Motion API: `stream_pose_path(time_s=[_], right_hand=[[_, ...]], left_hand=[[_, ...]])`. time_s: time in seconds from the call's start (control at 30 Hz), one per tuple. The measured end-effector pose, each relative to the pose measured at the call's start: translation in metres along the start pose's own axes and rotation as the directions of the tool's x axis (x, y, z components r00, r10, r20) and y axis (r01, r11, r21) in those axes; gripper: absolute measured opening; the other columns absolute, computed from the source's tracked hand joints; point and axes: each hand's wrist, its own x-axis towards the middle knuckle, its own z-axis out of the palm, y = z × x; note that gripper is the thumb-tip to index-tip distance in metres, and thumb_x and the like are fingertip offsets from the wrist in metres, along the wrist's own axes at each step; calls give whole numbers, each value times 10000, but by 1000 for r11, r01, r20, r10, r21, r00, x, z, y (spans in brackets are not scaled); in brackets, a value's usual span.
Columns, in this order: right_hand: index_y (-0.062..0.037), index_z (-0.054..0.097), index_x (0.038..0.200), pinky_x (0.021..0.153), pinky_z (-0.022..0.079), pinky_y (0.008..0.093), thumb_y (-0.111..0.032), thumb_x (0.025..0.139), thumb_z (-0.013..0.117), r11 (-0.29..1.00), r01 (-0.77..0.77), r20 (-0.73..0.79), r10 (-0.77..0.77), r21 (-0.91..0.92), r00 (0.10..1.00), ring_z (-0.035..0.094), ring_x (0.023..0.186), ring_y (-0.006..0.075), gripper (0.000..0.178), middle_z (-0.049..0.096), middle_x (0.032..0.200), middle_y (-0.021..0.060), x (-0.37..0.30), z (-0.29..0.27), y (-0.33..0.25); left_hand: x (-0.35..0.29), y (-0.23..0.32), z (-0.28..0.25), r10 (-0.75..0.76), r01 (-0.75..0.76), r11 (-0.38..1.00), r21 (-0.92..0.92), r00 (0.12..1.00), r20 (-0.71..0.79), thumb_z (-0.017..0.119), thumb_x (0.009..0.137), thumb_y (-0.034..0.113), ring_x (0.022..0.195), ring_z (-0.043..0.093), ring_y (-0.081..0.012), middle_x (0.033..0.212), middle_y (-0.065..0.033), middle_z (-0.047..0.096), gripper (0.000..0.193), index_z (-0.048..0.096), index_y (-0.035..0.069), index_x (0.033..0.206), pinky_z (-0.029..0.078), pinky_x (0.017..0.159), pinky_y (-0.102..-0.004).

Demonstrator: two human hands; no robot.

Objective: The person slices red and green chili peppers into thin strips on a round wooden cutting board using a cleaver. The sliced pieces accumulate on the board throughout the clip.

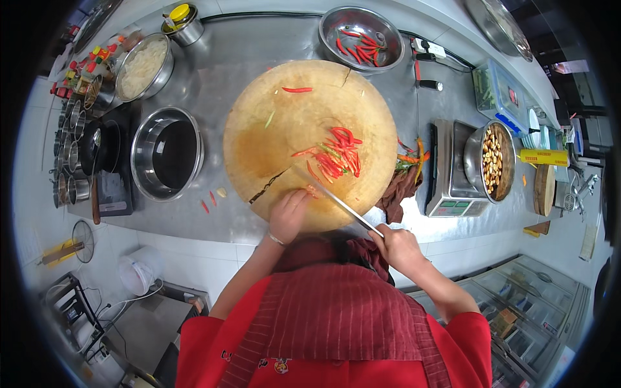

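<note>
My right hand (pixel 396 247) is wrapped round the handle of a kitchen knife (pixel 348 209), its blade slanting to the upper left over a round wooden chopping block (pixel 259 110). Left of the blade, my left hand (pixel 289 215) has its fingers bunched on the block, the tips on a bit of red chili (pixel 313 191) close to the steel. Beyond the knife lies a loose heap of red chili strips (pixel 339 155), with a few green ones among them. One whole red chili (pixel 297 90) rests near the block's far side. A dark crack runs beside my left hand.
A steel bowl of whole chilies (pixel 352 42) stands behind the block. To the left is a steel basin (pixel 143 155). On the right, a scale (pixel 446 184) and a bowl of brown sliced food (pixel 477 155) stand beyond a dark red cloth (pixel 399 197).
</note>
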Motion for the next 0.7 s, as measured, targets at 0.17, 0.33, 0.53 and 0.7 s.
stream_pose_path(time_s=[0.17, 0.33, 0.53, 0.7], right_hand=[[-30, 579, 778, 489, 492, 475, -307, 930, 589, 995, 35, 118, -24, -92, 993, 614, 533, 386, 316, 585, 558, 201, -3, -32, -10], [-11, 566, 808, 508, 510, 465, -274, 913, 608, 996, 45, 170, -31, -78, 985, 627, 550, 377, 286, 605, 587, 198, 5, -27, -9], [-18, 557, 831, 506, 496, 484, -269, 929, 597, 999, 36, 63, -35, -9, 997, 608, 544, 402, 273, 583, 572, 209, 34, 25, -19], [12, 547, 878, 536, 525, 482, -174, 858, 622, 999, 19, 168, -12, -44, 986, 651, 598, 393, 201, 625, 629, 216, 35, 0, -31]], left_hand=[[-1, 0, -1, 19, -19, 1000, 12, 1000, -5, 603, 743, 15, 952, 638, -297, 1040, -144, 646, 280, 677, -24, 1011, 543, 810, -359], [-3, 0, 1, 2, -1, 1000, -12, 1000, 5, 594, 758, 25, 963, 637, -293, 1050, -148, 652, 283, 673, -24, 1025, 539, 829, -355], [-9, -4, 0, 47, -50, 998, 44, 997, 62, 593, 763, 28, 982, 621, -292, 1059, -157, 645, 278, 664, -34, 1024, 521, 849, -375], [0, -5, -23, -133, 138, 986, 97, 990, -52, 603, 764, 58, 963, 601, -301, 1039, -139, 629, 267, 655, -6, 1018, 505, 810, -390]])
